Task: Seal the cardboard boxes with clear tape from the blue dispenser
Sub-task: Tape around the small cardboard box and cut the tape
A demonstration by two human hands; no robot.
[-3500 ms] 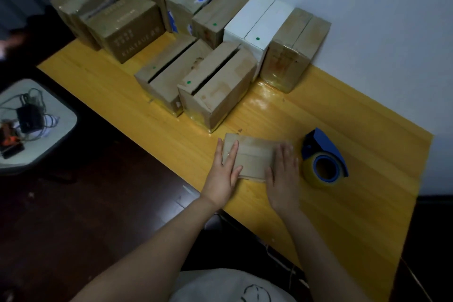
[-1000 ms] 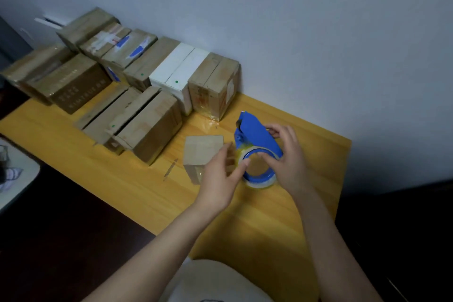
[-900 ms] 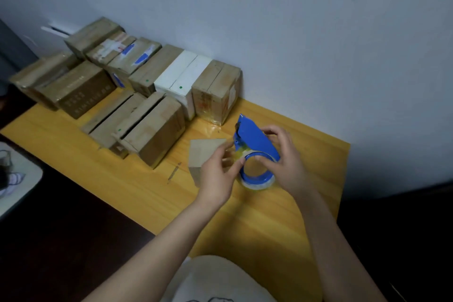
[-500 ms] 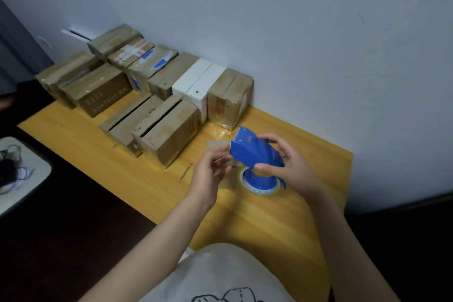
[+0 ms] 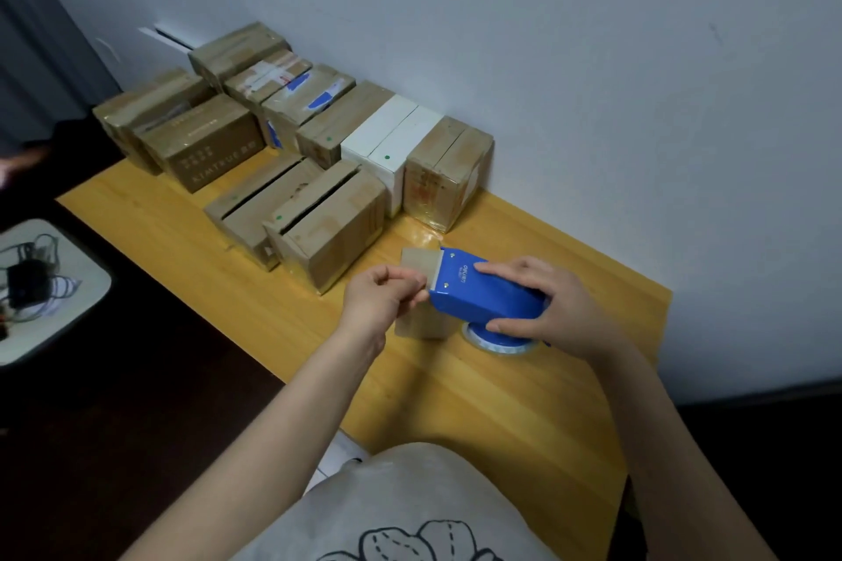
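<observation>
My right hand (image 5: 553, 307) grips the blue tape dispenser (image 5: 483, 289) above the table, with its tape roll (image 5: 496, 339) showing underneath. My left hand (image 5: 380, 298) pinches the free end of the clear tape (image 5: 421, 264) at the dispenser's mouth. A small cardboard box (image 5: 421, 321) lies on the wooden table (image 5: 524, 401) right below the hands, mostly hidden by them and the dispenser.
Two brown boxes with open slits (image 5: 328, 223) (image 5: 255, 205) stand just left of the hands. Several more brown and white boxes (image 5: 392, 146) line the wall behind. A white side table with cables (image 5: 41, 287) sits far left. The table's edge runs near my body.
Both hands left the small box; the right took up the dispenser and lifted it. The left hand moved to the dispenser's mouth and now pinches the tape end.
</observation>
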